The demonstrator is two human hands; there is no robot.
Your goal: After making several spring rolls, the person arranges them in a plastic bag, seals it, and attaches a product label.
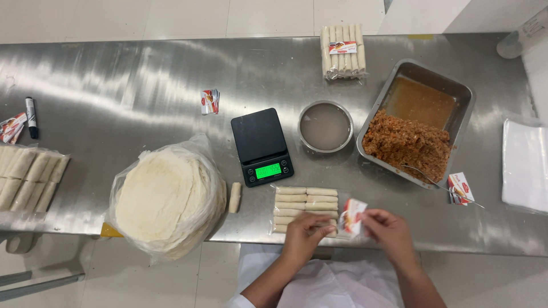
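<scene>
Both hands, left [305,231] and right [388,228], pinch a small red-and-white printed label [352,217] at the clear bag of pale rolls [305,206], label not yet inserted; one loose roll [234,197] lies at nine o'clock.

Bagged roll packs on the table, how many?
3: one pack at the far edge, one pack at the left edge, cut off by the frame, one pack at the near edge under the left hand.

A clear bag of pale rolls [306,209] lies at six o'clock, a red-and-white label [352,217] at its right end; a labelled pack [343,51] at twelve, another [28,177] at nine; the scale's green screen [268,170] glows centre
</scene>
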